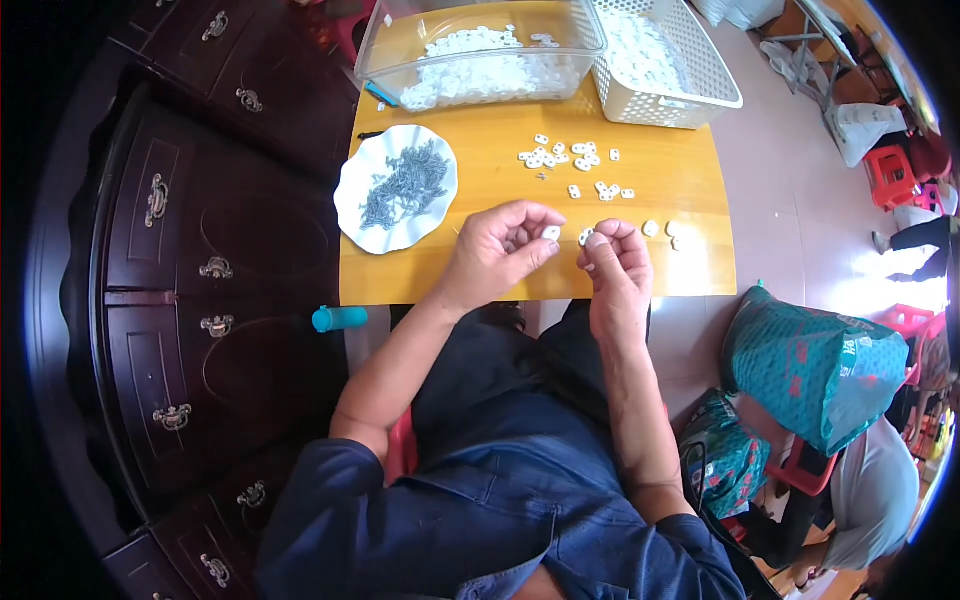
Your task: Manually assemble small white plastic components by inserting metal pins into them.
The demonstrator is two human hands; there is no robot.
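Observation:
Over the front part of the yellow table, my left hand (pixel 503 245) pinches a small white plastic piece (pixel 551 232) between thumb and fingertips. Close beside it, my right hand (pixel 618 265) is closed on another small white piece (pixel 586 237) with dark holes. The two pieces are slightly apart. Several loose white two-hole pieces (pixel 584 160) lie beyond my hands, and a few more (pixel 651 228) sit to the right. A white wavy-rimmed plate (pixel 350 215) on the left bears a heap of thin grey metal pins or screws (pixel 405 185).
A clear plastic bin (pixel 580 85) and a white perforated basket (pixel 650 110), both with many white pieces, stand at the table's far side. A teal cylinder (pixel 340 318) is by the left front corner. Dark wooden drawers (pixel 200 230) border the left; teal bags (pixel 815 365) and a person (pixel 880 490) are at right.

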